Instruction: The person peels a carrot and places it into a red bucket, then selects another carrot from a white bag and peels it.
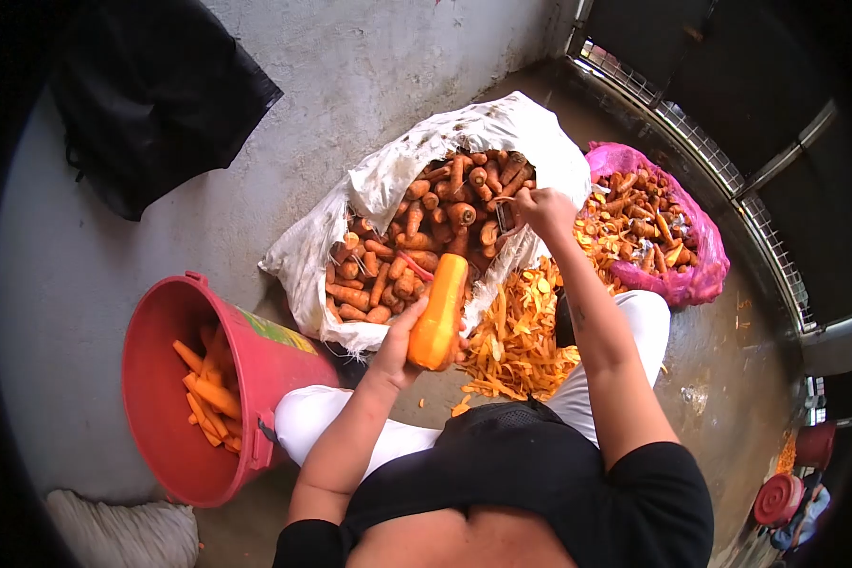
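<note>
A thick carrot [437,317], mostly peeled to bright orange, is gripped in my left hand [398,348], with its darker, narrower end pointing away from me. My right hand [546,212] is closed around a small peeler [503,218], whose thin metal frame shows against the carrots behind it. The peeler is apart from the held carrot, farther away and to the right. Just beyond both hands stands an open white sack [369,180] full of unpeeled carrots [417,222]. Orange peelings [516,341] lie heaped on the floor below my right forearm.
A red bucket [194,483] with peeled carrots [213,398] stands at the left. At the right is a pink sack [701,260] of carrot pieces. A black cloth or bag [151,104] hangs on the wall. A pale sack [123,532] lies lower left; a red container [778,499] stands far right.
</note>
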